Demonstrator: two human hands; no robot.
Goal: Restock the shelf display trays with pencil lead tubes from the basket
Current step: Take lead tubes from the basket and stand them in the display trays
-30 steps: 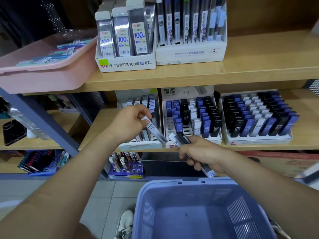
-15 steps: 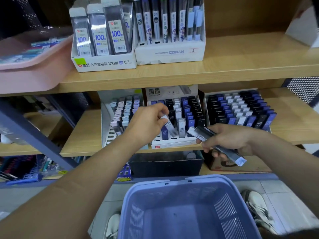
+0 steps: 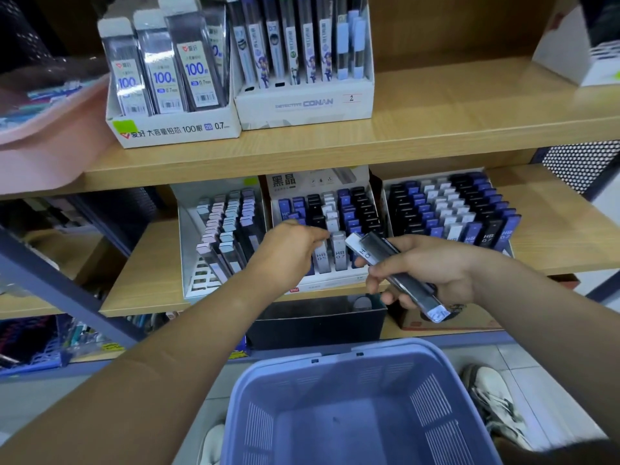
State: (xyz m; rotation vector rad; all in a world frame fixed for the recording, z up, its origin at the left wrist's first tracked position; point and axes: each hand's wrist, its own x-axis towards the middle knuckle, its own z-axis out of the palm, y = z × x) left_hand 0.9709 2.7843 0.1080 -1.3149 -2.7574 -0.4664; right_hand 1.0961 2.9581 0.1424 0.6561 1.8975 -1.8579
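My left hand (image 3: pixel 288 245) reaches to the front row of the middle display tray (image 3: pixel 330 281) and pinches the top of a clear HB lead tube (image 3: pixel 321 258) standing in a slot there. My right hand (image 3: pixel 422 270) hovers just right of it, gripping a small bunch of grey lead tubes (image 3: pixel 399 271) that stick out both ends of the fist. The blue basket (image 3: pixel 339 367) sits below my arms; its visible floor is bare.
A left tray (image 3: pixel 193 281) of pastel tubes and a right tray (image 3: pixel 453 209) of black, blue and white tubes flank the middle one. Two white boxes (image 3: pixel 302 105) of lead packs stand on the upper shelf, beside a pink bin (image 3: pixel 50 142). My shoes (image 3: pixel 493 397) show beside the basket.
My left hand carried one tube from the left tray across to the middle tray's front row and stood it in a slot. My right hand with its bunch followed rightward.
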